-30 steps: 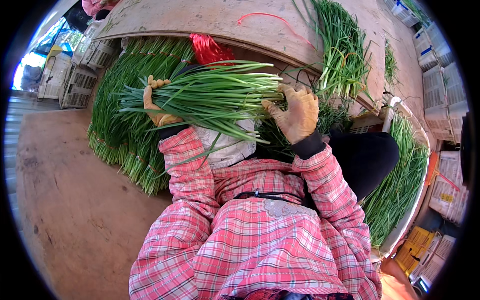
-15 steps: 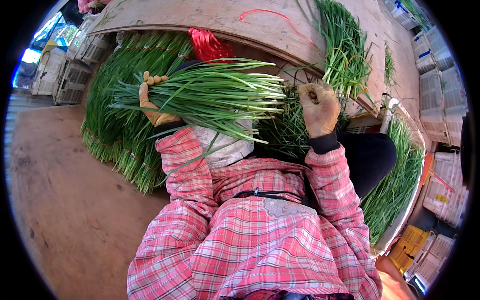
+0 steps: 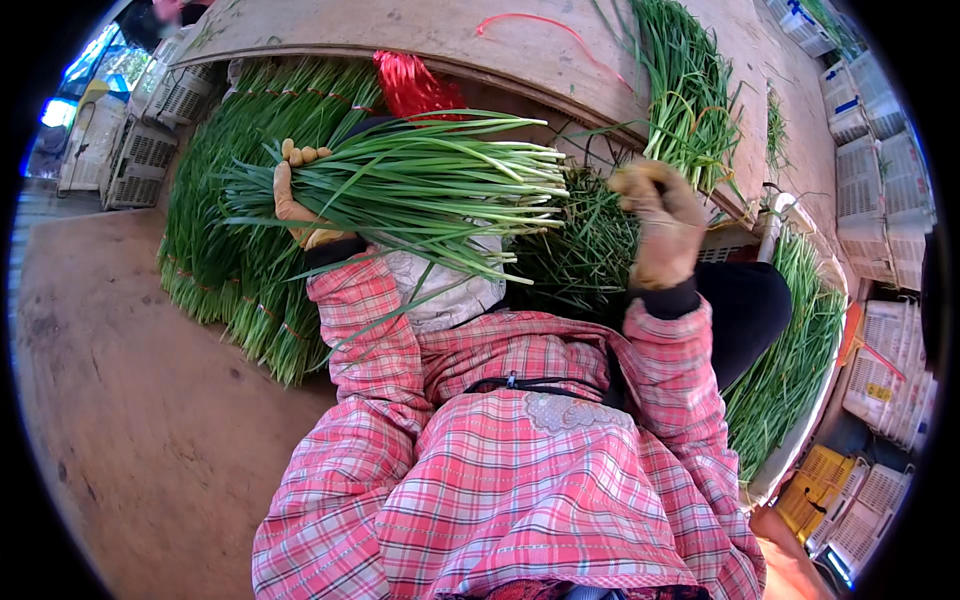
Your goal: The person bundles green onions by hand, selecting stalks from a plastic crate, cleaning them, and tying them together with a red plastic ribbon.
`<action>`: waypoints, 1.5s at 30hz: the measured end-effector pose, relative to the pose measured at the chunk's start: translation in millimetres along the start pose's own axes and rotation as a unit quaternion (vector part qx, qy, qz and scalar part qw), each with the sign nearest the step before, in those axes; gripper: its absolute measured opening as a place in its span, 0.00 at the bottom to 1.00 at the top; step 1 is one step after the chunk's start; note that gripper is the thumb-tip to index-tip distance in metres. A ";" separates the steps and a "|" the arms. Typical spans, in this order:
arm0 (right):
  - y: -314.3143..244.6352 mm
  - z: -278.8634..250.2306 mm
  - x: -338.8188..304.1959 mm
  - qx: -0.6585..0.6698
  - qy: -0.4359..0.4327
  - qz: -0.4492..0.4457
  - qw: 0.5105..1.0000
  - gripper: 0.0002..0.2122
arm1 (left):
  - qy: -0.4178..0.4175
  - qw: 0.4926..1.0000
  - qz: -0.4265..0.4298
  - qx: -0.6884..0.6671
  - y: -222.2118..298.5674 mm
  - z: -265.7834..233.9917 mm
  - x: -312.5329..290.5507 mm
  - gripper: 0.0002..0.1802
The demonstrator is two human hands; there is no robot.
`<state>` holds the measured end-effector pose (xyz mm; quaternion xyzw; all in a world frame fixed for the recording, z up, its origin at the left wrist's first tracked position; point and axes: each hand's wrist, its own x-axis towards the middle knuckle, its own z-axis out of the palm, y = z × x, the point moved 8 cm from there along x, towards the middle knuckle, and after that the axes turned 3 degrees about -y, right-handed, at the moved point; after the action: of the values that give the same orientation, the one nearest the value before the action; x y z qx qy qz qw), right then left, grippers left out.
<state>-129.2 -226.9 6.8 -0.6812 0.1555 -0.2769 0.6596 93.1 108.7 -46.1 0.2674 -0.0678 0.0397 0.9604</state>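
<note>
My left hand (image 3: 293, 197), in a tan glove, is closed around a thick bunch of garlic chives (image 3: 440, 175). The bunch lies sideways above my lap, its pale stem ends pointing right and its darker leaves to the left. A few leaves hang loose over my left sleeve. My right hand (image 3: 668, 222), gloved too, is raised to the right of the stem ends, apart from them. Motion smears its bent fingers, so whether anything is in them cannot be made out. Under it lies a dark heap of loose leaf scraps (image 3: 575, 250).
Tied chive bunches (image 3: 225, 235) are stacked at left. Red plastic strands (image 3: 412, 88) hang by the edge of the wooden board (image 3: 330, 28). More chives (image 3: 690, 90) lie on that board. At right stands a white tub (image 3: 832, 385) of chives, with plastic crates (image 3: 865, 200) beyond it.
My right hand has shifted slightly right and turned, and it is now blurred. My left hand keeps the chive bunch in nearly the same place.
</note>
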 end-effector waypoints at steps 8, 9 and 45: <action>-9.4 9.0 -20.5 -0.417 -0.079 -0.216 0.879 0.09 | -0.022 1.000 -0.016 -0.005 -6.3 -11.4 5.1 0.17; -21.5 31.4 -19.5 -0.438 -0.081 -0.223 0.867 0.10 | -0.025 1.000 -0.005 0.010 -3.4 -8.6 3.3 0.17; 45.1 110.3 -68.8 -0.112 -0.432 0.023 0.895 0.18 | -0.103 0.995 -0.019 -0.010 -2.8 -27.9 16.3 0.23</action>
<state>-112.9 -101.2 -46.9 -0.7995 -0.0990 0.0787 0.5872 112.6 121.5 -68.7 0.2620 -0.1613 -0.0064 0.9515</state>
